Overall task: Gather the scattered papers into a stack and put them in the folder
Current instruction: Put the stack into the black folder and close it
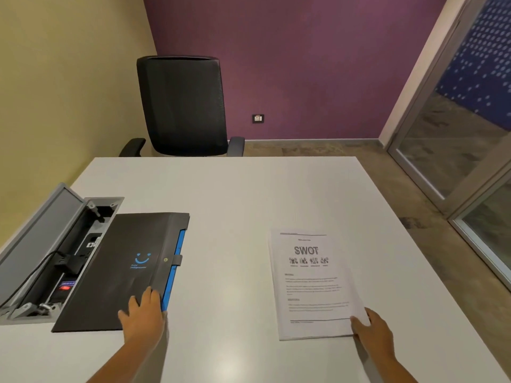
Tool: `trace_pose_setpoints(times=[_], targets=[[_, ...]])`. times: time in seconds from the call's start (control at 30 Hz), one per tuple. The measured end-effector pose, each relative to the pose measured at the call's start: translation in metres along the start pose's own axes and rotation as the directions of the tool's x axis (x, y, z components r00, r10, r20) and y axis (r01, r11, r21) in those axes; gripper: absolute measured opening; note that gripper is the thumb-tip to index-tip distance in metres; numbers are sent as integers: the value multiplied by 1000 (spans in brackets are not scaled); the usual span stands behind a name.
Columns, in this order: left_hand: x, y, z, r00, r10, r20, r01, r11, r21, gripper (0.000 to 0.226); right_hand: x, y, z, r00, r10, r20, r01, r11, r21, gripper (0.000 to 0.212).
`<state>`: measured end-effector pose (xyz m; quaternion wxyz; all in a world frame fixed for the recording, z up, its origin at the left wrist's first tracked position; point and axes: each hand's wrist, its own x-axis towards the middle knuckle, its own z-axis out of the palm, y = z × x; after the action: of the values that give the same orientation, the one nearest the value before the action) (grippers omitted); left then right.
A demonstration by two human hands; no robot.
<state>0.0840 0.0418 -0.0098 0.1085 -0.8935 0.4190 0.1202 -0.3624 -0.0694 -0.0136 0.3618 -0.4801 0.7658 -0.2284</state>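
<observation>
A black folder [130,261] with a blue edge and a strap clasp lies closed at the left of the white table [235,194]. My left hand [143,313] rests flat on the folder's near right corner, fingers apart. To the right lies a stack of white papers [309,283]; its top sheet reads "SWOT". My right hand [370,327] pinches the stack's near right corner, thumb on top.
An open grey cable box [41,250] with plugs and a cord is set into the table's left edge, partly under the folder. A black office chair [182,106] stands at the far side. A glass door [464,150] is at the right.
</observation>
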Motion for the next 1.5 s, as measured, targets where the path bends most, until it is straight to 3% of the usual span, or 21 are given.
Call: trace_pose_setpoints(times=[0.2, 0.33, 0.47, 0.57, 0.7, 0.8, 0.97, 1.1, 1.33, 1.43, 1.5], targets=[[5, -4, -11, 995, -86, 56, 88, 996, -29, 69, -18, -23, 9, 977, -168, -133, 174, 984, 36, 48], [8, -2, -16, 996, -33, 86, 40, 996, -78, 65, -23, -36, 16, 946, -308, -98, 315, 946, 69, 45], [8, 1, -32, 998, 62, -24, -60, 996, 67, 35, -25, -40, 22, 946, -318, -63, 323, 942, 92, 41], [6, 9, -50, 991, 130, -39, -125, 986, 112, 24, -23, -33, 23, 968, -244, -64, 249, 965, 79, 41], [-1, 28, -73, 967, 231, -106, -232, 973, 3, 22, -11, -20, 11, 995, 78, -67, -84, 991, -99, 53], [-13, 46, -80, 939, 318, -131, -332, 937, -105, 25, -7, -16, -1, 985, 163, -63, -172, 970, -172, 59], [-43, 74, -71, 879, 460, -124, -475, 869, -140, 23, 3, -18, -9, 965, 257, 54, -246, 957, -153, 57], [-52, 85, -68, 873, 476, -110, -488, 854, -180, 28, 3, -26, -11, 945, 287, 158, -274, 957, -98, 33], [-58, 84, -73, 887, 453, -85, -460, 854, -245, 32, -5, -41, 14, 915, 347, 204, -285, 917, -279, 61], [-60, 85, -72, 889, 453, -65, -454, 853, -256, 33, -10, -48, 19, 925, 321, 201, -217, 885, -413, 62], [-60, 85, -72, 891, 451, -57, -450, 857, -251, 34, -12, -55, 19, 916, 325, 235, -221, 898, -380, 57]])
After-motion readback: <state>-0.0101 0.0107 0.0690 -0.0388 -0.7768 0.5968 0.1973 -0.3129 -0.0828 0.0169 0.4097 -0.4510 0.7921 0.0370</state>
